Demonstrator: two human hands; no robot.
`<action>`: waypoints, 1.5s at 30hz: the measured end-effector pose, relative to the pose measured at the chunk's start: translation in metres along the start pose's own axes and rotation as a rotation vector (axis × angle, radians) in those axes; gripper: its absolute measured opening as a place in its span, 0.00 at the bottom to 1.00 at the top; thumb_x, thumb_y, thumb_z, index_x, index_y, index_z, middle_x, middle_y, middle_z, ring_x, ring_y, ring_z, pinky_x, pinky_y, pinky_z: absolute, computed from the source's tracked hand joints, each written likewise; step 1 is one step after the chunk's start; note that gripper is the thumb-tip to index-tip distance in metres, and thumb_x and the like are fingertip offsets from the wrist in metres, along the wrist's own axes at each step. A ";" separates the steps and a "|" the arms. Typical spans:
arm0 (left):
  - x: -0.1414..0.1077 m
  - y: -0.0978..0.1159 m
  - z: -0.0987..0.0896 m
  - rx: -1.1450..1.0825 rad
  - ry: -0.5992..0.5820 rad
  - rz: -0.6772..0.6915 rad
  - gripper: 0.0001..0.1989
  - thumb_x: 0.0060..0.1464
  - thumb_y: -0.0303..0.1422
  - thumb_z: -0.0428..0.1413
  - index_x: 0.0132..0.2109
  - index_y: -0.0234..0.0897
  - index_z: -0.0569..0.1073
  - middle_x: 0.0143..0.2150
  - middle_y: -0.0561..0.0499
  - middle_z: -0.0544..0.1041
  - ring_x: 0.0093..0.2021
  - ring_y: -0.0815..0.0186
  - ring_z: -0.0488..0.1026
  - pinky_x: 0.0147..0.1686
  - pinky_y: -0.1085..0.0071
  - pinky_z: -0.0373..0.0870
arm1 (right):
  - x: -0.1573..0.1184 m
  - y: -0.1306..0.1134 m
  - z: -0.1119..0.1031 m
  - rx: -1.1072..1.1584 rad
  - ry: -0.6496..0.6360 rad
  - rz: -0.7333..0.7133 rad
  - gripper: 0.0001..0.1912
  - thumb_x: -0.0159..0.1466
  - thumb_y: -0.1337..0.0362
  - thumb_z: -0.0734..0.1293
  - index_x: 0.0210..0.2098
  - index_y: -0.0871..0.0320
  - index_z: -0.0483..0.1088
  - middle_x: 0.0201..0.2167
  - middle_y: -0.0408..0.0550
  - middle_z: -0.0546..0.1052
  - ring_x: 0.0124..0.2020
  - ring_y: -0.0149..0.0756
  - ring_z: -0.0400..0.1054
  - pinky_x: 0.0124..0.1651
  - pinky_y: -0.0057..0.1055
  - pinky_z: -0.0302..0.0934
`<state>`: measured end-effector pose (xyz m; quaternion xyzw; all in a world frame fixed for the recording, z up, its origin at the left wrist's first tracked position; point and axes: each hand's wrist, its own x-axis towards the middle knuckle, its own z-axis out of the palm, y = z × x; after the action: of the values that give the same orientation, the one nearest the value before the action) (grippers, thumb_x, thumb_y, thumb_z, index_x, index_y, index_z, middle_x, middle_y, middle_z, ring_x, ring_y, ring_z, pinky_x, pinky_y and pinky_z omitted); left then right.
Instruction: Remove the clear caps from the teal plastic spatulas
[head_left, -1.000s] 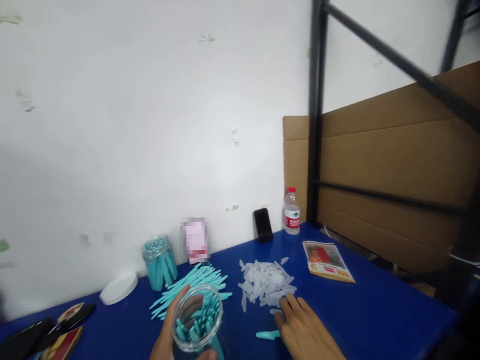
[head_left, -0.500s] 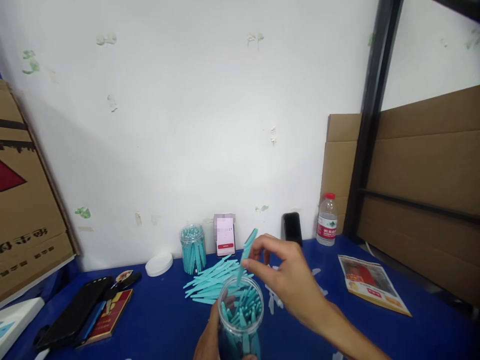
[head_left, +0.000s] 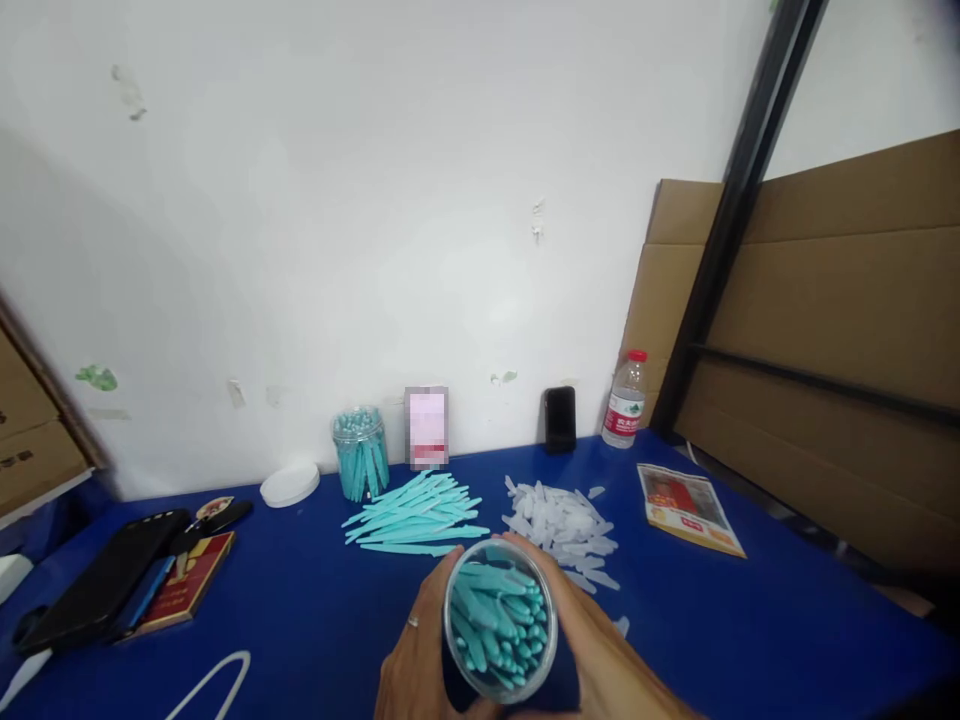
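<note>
Head view: left hand [head_left: 418,630], right hand [head_left: 592,625], fingers clamped round jar [head_left: 553,635]; teal sticks [head_left: 499,618] inside

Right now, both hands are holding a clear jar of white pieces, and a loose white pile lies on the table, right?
Not quite: in the head view, the clear jar held by left hand and right hand contains teal pieces, not white. The rest stands.

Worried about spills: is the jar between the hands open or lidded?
Open: the clear plastic jar has an uncovered rim, and turquoise sticks show through its mouth.
</note>
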<state>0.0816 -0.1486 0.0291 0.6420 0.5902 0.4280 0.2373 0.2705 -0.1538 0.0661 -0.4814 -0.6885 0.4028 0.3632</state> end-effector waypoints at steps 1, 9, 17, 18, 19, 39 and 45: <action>-0.002 0.001 0.003 0.016 -0.002 -0.024 0.34 0.44 0.45 0.60 0.60 0.49 0.64 0.57 0.48 0.73 0.55 0.47 0.71 0.54 0.56 0.69 | -0.001 0.000 0.006 0.002 0.052 0.010 0.49 0.48 0.58 0.76 0.66 0.43 0.55 0.65 0.49 0.60 0.64 0.51 0.55 0.62 0.45 0.55; -0.002 -0.010 0.009 0.011 -0.180 0.073 0.42 0.48 0.44 0.59 0.68 0.45 0.54 0.68 0.48 0.59 0.64 0.44 0.60 0.60 0.55 0.63 | 0.003 0.018 0.018 -0.062 0.196 -0.114 0.48 0.42 0.58 0.77 0.62 0.49 0.60 0.59 0.54 0.67 0.58 0.57 0.62 0.59 0.46 0.59; 0.053 -0.040 -0.071 0.465 -0.392 0.211 0.52 0.45 0.31 0.59 0.70 0.52 0.38 0.73 0.53 0.41 0.70 0.47 0.45 0.65 0.46 0.50 | 0.047 0.012 -0.067 -0.066 0.581 -0.176 0.36 0.53 0.52 0.73 0.57 0.53 0.62 0.52 0.53 0.73 0.51 0.50 0.69 0.51 0.41 0.64; 0.066 -0.047 -0.077 0.531 -0.400 0.212 0.51 0.46 0.30 0.57 0.70 0.50 0.36 0.73 0.53 0.39 0.71 0.50 0.42 0.65 0.48 0.49 | 0.062 0.012 -0.076 -0.059 0.625 -0.175 0.33 0.53 0.51 0.73 0.55 0.54 0.63 0.50 0.52 0.75 0.48 0.48 0.70 0.49 0.40 0.65; 0.079 -0.052 -0.078 0.593 -0.427 0.215 0.52 0.45 0.29 0.56 0.71 0.46 0.36 0.73 0.51 0.37 0.71 0.52 0.39 0.66 0.50 0.48 | 0.079 0.013 -0.083 -0.057 0.656 -0.179 0.32 0.54 0.50 0.72 0.53 0.54 0.64 0.47 0.52 0.76 0.45 0.47 0.71 0.47 0.39 0.65; 0.170 -0.036 -0.028 0.873 -0.693 0.225 0.45 0.35 0.27 0.60 0.64 0.25 0.59 0.65 0.28 0.60 0.65 0.40 0.56 0.61 0.49 0.55 | 0.151 0.029 -0.041 -0.002 0.565 -0.164 0.29 0.52 0.49 0.72 0.48 0.57 0.65 0.40 0.50 0.79 0.38 0.45 0.73 0.39 0.35 0.64; 0.152 -0.046 -0.019 0.870 -0.653 0.310 0.25 0.43 0.20 0.51 0.52 0.32 0.71 0.53 0.35 0.72 0.56 0.49 0.68 0.52 0.57 0.66 | 0.142 0.034 -0.041 -0.005 0.560 -0.125 0.30 0.52 0.49 0.73 0.48 0.56 0.65 0.38 0.48 0.79 0.36 0.45 0.73 0.37 0.35 0.64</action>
<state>0.0313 0.0027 0.0429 0.8590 0.5070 -0.0458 0.0553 0.2808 -0.0024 0.0681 -0.5313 -0.5908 0.2293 0.5622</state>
